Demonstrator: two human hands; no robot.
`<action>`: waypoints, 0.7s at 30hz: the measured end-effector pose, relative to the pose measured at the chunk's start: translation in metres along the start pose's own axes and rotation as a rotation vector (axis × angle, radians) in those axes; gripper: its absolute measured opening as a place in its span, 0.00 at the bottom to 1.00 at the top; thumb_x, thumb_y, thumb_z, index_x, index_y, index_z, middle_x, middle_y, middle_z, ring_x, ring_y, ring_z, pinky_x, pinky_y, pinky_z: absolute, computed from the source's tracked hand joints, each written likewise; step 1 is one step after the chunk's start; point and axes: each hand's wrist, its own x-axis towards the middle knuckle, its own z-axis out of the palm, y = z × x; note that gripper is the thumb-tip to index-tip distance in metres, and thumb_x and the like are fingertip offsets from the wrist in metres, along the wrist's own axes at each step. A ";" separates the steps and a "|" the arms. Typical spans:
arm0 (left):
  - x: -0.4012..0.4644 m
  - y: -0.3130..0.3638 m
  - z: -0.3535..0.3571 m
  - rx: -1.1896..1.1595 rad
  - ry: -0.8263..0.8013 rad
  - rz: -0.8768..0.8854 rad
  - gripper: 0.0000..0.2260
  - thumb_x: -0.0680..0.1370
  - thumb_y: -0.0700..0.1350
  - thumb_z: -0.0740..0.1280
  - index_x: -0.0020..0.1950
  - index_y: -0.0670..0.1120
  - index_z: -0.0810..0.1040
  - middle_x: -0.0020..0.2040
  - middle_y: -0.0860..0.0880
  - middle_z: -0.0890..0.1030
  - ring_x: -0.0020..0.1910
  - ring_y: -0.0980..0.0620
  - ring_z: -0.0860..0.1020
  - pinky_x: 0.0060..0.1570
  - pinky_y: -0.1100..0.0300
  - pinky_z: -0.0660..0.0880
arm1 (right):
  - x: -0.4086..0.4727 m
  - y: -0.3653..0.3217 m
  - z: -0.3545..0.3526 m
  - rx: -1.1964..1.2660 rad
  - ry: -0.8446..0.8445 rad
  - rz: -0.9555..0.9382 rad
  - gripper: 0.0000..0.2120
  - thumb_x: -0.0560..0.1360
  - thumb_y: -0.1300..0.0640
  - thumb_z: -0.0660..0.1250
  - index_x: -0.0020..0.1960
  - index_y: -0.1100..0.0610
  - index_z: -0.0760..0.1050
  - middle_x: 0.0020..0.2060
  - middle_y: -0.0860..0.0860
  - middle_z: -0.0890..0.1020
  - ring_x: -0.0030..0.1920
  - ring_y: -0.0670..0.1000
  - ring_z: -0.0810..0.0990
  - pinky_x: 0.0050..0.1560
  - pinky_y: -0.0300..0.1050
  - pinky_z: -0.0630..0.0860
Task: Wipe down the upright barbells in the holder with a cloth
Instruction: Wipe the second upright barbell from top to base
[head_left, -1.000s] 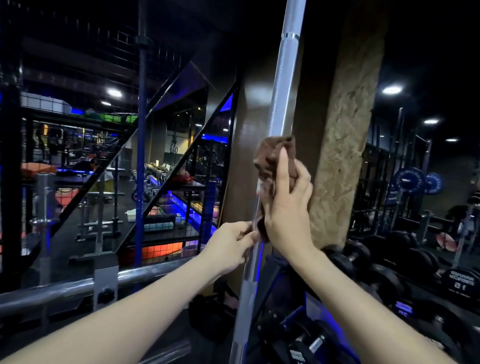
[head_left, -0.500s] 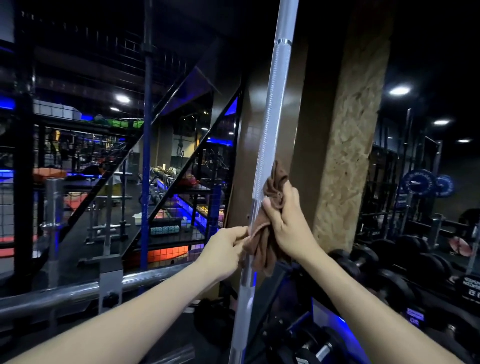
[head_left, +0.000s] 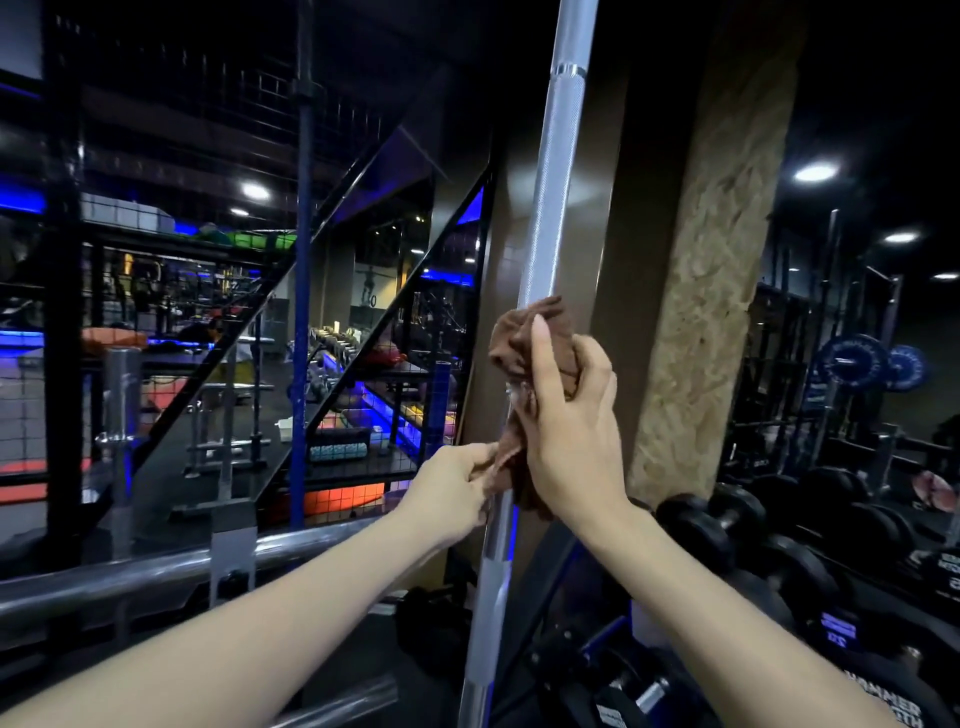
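Observation:
A silver upright barbell (head_left: 550, 182) runs from the bottom edge to the top of the head view, leaning slightly right. A brown cloth (head_left: 519, 338) is wrapped round its shaft at mid-height. My right hand (head_left: 569, 426) grips the cloth against the bar, fingers curled behind it and thumb up the front. My left hand (head_left: 452, 488) sits just below and left, pinching the cloth's hanging lower end beside the bar. The holder at the bar's foot is hidden.
A chipboard pillar (head_left: 717, 291) stands right behind the bar. Black dumbbells (head_left: 727, 525) fill a rack at lower right. A horizontal steel bar (head_left: 156, 566) crosses at lower left, with a black mesh fence (head_left: 363, 415) behind it. Blue weight plates (head_left: 857, 364) hang far right.
My right hand slid the cloth down the bar, then back up a little. My left hand stayed low beside the bar and now pinches the cloth's tail.

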 end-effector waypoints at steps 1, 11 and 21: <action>-0.001 0.002 0.001 -0.013 0.008 0.003 0.07 0.79 0.47 0.65 0.43 0.53 0.81 0.34 0.47 0.74 0.35 0.49 0.67 0.36 0.56 0.72 | 0.010 0.000 -0.005 -0.017 0.013 -0.016 0.29 0.76 0.49 0.52 0.76 0.47 0.51 0.66 0.52 0.56 0.59 0.63 0.67 0.47 0.58 0.78; 0.000 0.007 -0.006 0.073 -0.138 0.062 0.14 0.78 0.39 0.65 0.64 0.44 0.76 0.51 0.52 0.83 0.50 0.55 0.80 0.57 0.58 0.75 | -0.008 0.008 -0.010 -0.096 -0.033 -0.125 0.35 0.72 0.60 0.66 0.74 0.43 0.56 0.63 0.53 0.57 0.54 0.67 0.74 0.40 0.54 0.78; 0.015 0.031 0.012 -0.178 -0.344 -0.091 0.06 0.70 0.48 0.71 0.35 0.48 0.80 0.41 0.46 0.79 0.38 0.53 0.75 0.46 0.59 0.72 | -0.039 0.066 -0.020 0.199 -0.113 0.223 0.28 0.78 0.58 0.63 0.75 0.44 0.60 0.60 0.52 0.62 0.60 0.54 0.68 0.57 0.51 0.71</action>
